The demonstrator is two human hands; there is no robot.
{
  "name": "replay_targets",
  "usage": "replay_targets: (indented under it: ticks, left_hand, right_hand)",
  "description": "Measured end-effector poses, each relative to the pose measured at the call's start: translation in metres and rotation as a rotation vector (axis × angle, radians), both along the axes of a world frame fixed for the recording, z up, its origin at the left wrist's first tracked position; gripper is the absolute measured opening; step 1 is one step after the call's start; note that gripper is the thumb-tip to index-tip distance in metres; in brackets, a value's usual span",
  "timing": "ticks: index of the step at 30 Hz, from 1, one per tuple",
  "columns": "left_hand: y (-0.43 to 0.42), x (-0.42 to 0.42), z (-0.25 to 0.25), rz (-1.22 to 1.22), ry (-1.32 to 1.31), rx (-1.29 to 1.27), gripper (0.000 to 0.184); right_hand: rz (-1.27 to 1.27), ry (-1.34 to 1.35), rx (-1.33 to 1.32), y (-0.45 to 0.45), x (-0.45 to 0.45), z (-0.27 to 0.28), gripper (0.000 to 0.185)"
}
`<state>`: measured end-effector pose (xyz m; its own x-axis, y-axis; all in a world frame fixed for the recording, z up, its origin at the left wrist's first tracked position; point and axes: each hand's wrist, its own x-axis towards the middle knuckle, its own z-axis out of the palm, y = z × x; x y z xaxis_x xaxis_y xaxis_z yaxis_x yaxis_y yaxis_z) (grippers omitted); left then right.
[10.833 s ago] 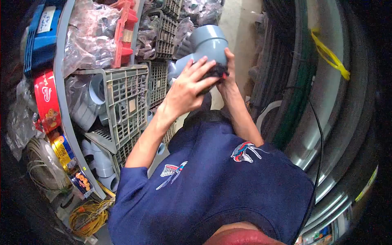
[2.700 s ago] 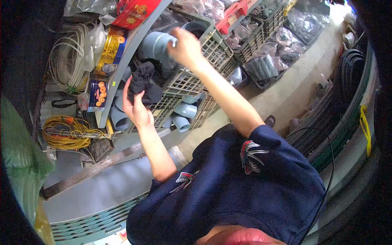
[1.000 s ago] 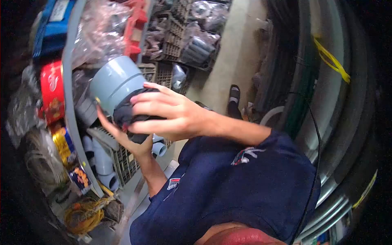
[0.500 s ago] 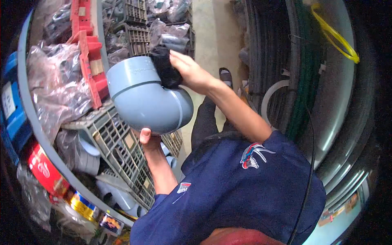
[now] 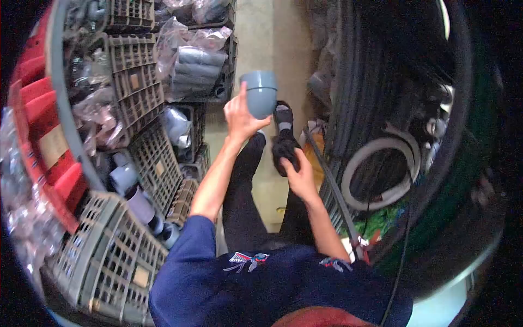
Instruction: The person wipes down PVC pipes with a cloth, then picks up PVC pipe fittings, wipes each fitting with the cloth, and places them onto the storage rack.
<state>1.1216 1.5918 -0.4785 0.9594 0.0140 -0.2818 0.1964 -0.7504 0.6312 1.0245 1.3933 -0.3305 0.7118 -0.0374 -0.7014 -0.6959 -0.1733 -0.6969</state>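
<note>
A blue-grey pipe fitting (image 5: 261,97) is held out over the aisle, its wide end pointing away. My left hand (image 5: 242,117) grips it from the left and below, with the thumb and fingers around its near end. Lower and to the right, my right hand (image 5: 300,177) is closed on a black cloth (image 5: 285,155). The cloth hangs apart from the fitting, above my leg and near a dark sandal (image 5: 283,116).
Stacked crates (image 5: 133,82) with bagged fittings line the left, beside a red bin (image 5: 46,131). A nearer grey crate (image 5: 103,261) stands lower left. Black pipe bundles (image 5: 362,82) and a white coil (image 5: 348,182) are on the right.
The fitting has moved right and away over the aisle, and is turned differently. My right hand has drawn the cloth off it, down and to the right. The view has swung right.
</note>
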Motion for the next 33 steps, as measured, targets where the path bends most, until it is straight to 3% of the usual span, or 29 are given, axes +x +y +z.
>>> replay_targets:
  ticks: [3, 6, 9, 15, 19, 21, 24, 25, 26, 27, 28, 29, 31, 33]
  left_hand:
    - [-0.028, 0.008, -0.140, -0.170, -0.075, 0.114, 0.143]
    - [-0.044, 0.020, -0.257, -0.298, -0.087, 0.245, 0.142]
    - [-0.047, 0.030, -0.337, -0.315, -0.042, 0.320, 0.138]
    - [-0.036, 0.035, -0.399, -0.323, -0.039, 0.468, 0.138]
    - [-0.028, 0.035, -0.412, -0.257, -0.030, 0.474, 0.141]
    - [-0.029, 0.038, -0.402, -0.249, -0.016, 0.536, 0.143]
    - [-0.032, 0.037, -0.354, -0.261, 0.191, 0.437, 0.146]
    - [-0.035, 0.026, -0.340, -0.252, 0.187, 0.358, 0.144]
    - [-0.037, 0.008, -0.325, -0.193, 0.142, 0.203, 0.131]
    - [-0.034, 0.015, -0.284, -0.187, 0.347, 0.034, 0.111]
    - [-0.039, -0.015, -0.296, -0.053, 0.191, -0.225, 0.094]
    - [-0.040, -0.029, -0.255, 0.032, 0.279, -0.372, 0.085]
    - [-0.025, -0.042, -0.146, -0.049, 0.478, -0.593, 0.073]
    - [-0.011, -0.052, 0.004, 0.140, 0.724, -0.869, 0.068]
  right_hand:
    - [-0.049, 0.080, -0.295, -0.028, -0.011, -0.080, 0.040]
    - [-0.096, 0.092, -0.298, -0.052, -0.031, -0.144, 0.042]
    - [-0.195, 0.108, -0.227, -0.066, -0.036, -0.183, 0.045]
    - [-0.357, -0.062, -0.051, -0.053, -0.005, -0.175, 0.040]
    - [-0.180, -0.088, -0.190, -0.062, -0.017, -0.182, 0.042]
    - [-0.174, -0.071, -0.202, -0.064, -0.018, -0.183, 0.046]
    - [-0.158, -0.086, -0.180, -0.069, -0.019, -0.180, 0.048]
    - [-0.185, -0.087, -0.282, -0.072, -0.029, -0.187, 0.051]
    - [-0.208, -0.080, -0.222, -0.079, -0.036, -0.198, 0.048]
    - [-0.229, -0.088, -0.152, -0.083, -0.034, -0.205, 0.046]
    - [-0.331, -0.046, -0.055, -0.076, -0.028, -0.193, 0.049]
    - [-0.323, -0.054, -0.159, -0.081, -0.033, -0.203, 0.050]
    - [-0.270, -0.082, -0.236, -0.072, -0.024, -0.180, 0.049]
    - [-0.126, -0.136, -0.037, -0.053, 0.000, -0.122, 0.048]
